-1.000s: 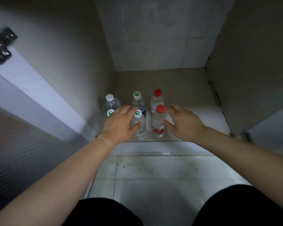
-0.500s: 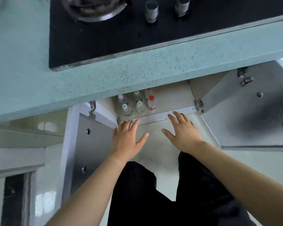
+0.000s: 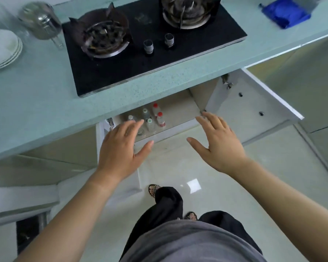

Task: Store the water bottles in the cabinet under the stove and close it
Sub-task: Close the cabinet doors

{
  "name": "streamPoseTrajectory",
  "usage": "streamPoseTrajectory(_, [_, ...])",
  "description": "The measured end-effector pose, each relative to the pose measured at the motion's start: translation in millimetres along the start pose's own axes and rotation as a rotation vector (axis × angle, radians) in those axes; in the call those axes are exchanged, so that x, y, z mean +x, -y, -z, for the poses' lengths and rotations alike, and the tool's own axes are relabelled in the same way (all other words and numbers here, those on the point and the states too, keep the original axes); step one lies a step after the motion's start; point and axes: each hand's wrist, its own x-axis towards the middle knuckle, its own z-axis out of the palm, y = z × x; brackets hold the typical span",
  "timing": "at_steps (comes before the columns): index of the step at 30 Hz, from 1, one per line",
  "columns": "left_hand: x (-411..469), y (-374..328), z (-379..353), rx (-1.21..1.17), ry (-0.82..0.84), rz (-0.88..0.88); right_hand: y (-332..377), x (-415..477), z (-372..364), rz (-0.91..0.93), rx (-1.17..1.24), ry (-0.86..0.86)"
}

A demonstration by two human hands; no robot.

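Observation:
Several clear water bottles, some with red caps and some with green-and-white caps, stand upright on the floor of the cabinet under the black stove. Both cabinet doors stand open: the right door swings wide to the right, while the left door sits below my left hand, seen edge-on. My left hand hovers with fingers spread in front of the bottles, hiding part of them. My right hand is spread and empty, its fingertips near the right door's inner edge.
A pale green countertop overhangs the cabinet. On it sit stacked white plates, a steel kettle and a blue cloth. My legs and sandalled feet stand on the glossy tiled floor.
My hands left the bottles and drew back out of the cabinet. The view rose from inside the cabinet to above the stove, and my hands spread towards the two doors.

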Motion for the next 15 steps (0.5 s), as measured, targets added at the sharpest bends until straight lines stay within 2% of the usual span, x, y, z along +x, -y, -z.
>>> streamPoseTrajectory(7, [-56,-7,11,0.04,0.01,0.023,24,-61,-18,0.008,0.096,-0.014])
streamPoseTrajectory(15, [-76,68,28,0.029,0.063,-0.089,93,-68,-53,-0.068,0.089,-0.025])
